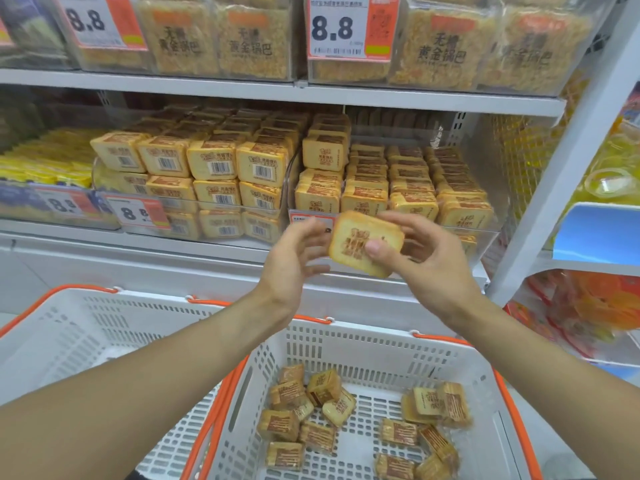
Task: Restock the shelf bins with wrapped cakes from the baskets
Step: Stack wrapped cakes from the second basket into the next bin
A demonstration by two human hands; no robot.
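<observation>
Wrapped cakes fill the clear shelf bins (398, 188) ahead of us, stacked in tidy rows on the middle shelf (242, 245), with price tags reading 8.8 clipped along the front. Below, two white baskets with orange handles sit side by side: the left basket (69, 337) looks nearly bare, though our forearm hides part of it, and the right basket (381, 355) holds loose cakes (304, 414) scattered over its floor. Between baskets and bins we hold one wrapped cake (365, 242) up, tilted. Our right hand (426, 258) grips it, thumb pressed on its printed face; our left hand (298, 258) curls loosely beside its edge, perhaps touching.
</observation>
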